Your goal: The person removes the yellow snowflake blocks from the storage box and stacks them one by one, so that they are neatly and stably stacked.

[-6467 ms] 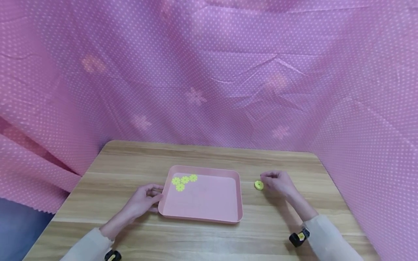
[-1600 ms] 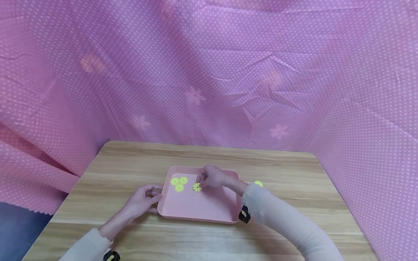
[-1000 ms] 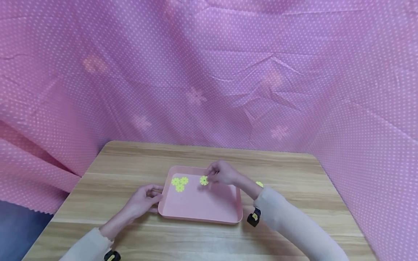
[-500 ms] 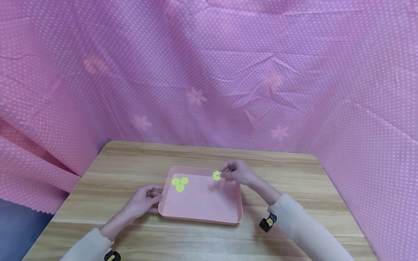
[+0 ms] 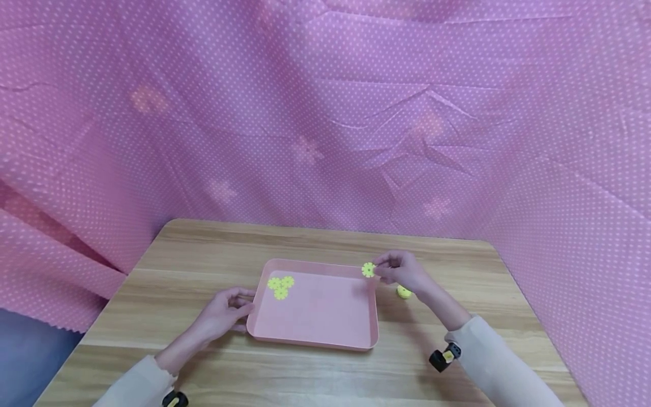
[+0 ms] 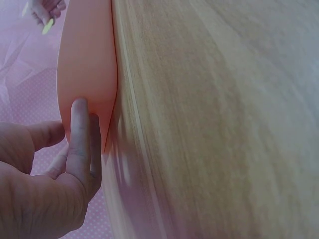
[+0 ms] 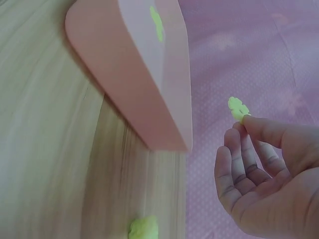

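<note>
My right hand (image 5: 407, 271) pinches a yellow flower-shaped disc (image 5: 368, 269) between thumb and fingertip, raised over the pink tray's back right corner; in the right wrist view the hand (image 7: 274, 174) holds the disc (image 7: 238, 108) by its edge. Several similar yellow discs (image 5: 281, 287) lie touching one another in the tray (image 5: 315, 342), toward its back left. My left hand (image 5: 218, 314) is at the tray's left side; in the left wrist view its fingers (image 6: 79, 134) rest against the outer wall (image 6: 87, 59), with the thumb by the rim.
A small pile of yellow discs (image 5: 404, 291) sits on the wooden table (image 5: 325, 379) to the right of the tray, partly behind the right hand; it also shows in the right wrist view (image 7: 143, 228). Pink dotted cloth (image 5: 325, 113) hangs behind and beside the table.
My right hand has moved right from the tray's middle, carrying one disc out of the tray's interior. Four discs stood grouped earlier; fewer do now. The left hand has stayed at the tray.
</note>
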Demonstrator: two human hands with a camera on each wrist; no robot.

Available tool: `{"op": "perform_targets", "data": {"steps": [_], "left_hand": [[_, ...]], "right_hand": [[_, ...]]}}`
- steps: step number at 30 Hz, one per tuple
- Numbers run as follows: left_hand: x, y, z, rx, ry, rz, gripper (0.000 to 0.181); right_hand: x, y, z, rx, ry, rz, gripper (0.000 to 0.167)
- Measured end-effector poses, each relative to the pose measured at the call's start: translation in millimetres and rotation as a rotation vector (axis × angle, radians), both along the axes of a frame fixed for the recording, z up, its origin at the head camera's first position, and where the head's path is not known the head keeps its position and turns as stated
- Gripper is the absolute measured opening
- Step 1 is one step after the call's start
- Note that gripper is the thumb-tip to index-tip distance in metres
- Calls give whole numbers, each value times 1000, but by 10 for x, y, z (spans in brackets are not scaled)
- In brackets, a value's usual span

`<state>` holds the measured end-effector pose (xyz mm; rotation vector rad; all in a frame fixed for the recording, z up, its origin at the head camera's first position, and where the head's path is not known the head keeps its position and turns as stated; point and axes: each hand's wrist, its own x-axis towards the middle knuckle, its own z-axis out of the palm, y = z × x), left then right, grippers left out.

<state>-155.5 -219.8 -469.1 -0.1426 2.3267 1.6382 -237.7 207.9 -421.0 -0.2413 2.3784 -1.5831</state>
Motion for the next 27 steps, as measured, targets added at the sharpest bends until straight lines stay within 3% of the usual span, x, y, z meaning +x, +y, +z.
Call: {"op": "perform_targets", "data": {"steps": [12, 27], "left_hand": [[-3, 33, 2, -8, -7, 17, 39], [88, 7, 13, 0, 3, 3, 38]], "right_hand": [[23, 414, -121, 3, -38, -110, 36], [230, 746, -432, -33, -75, -246, 41]]}}
